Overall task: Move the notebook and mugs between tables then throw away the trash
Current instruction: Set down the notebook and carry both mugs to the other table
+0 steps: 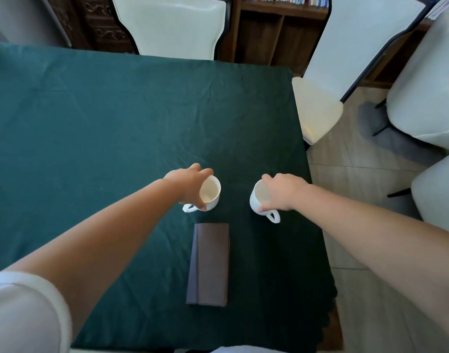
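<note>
Head view looks down on a table under a dark green cloth (91, 123), both bare arms reaching to the middle of the frame; the left hand (190, 186) is curled over the rim of the left mug (211, 192), thumb on the near side and fingers over the far edge, closed on it from above; the right hand (282, 192) clasps the right mug (259, 197) the same way, fingers wrapped over its rim; both mugs look empty and stand upright on the cloth or just at it, handles pointing toward the bottom of the frame; whether they are being set down or about to be lifted I cannot tell. A brown notebook (209, 263) lies flat and closed just below the mugs, between the two forearms, touched by neither hand. White chairs (172, 24) stand at the top and at the right of the frame, over a pale tiled floor (358, 200). No trash and no bin show anywhere in view. My judgement: notebook and mugs sit together on one table, so the moving is either just starting or nearly finished; the trash step still looks undone.
</note>
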